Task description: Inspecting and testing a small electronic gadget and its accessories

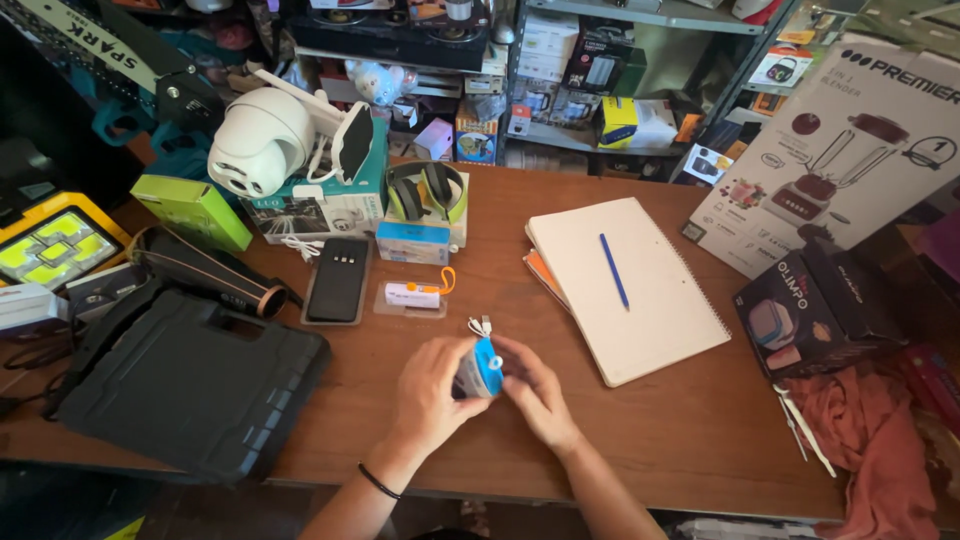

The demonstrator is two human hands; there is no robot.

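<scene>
1. Left hand [432, 388] and right hand [535, 392] both grip a small blue-and-white box [481, 367], fingers wrapped on either side.
2. Box sits at the table's [640, 440] near-centre, just above the wood, between the two palms.
3. Box long axis runs near-to-far, tilted slightly; blue end face points up and toward the camera. Exact far end hidden by fingers.
4. A white cable [480, 325] loops just beyond the box, near the fingertips; whether it touches the box, cannot tell.
5. Left wrist wears a black band [379, 482].
6. Beyond the hands: small white gadget [413, 295] with orange loop in a clear blister pack, lying flat.
7. Black phone [338, 279] lies flat in its open tray, long axis near-to-far, just left of the gadget.
8. Blue-top carton [413, 242] stands behind the gadget; green headphones [427, 190] rest on a box behind it.
9. White dome camera [258, 140] sits on a teal carton, far left.
10. Dark grey tool case [190, 385] lies shut at near left, contents unseen.
11. Notebook [630, 290] lies right of the hands, shut, with a blue pen [614, 270] on top, pen pointing near-to-far, slightly diagonal.
12. Blender carton [850, 150] leans at far right; red cloth [865, 430] lies at near right.
</scene>
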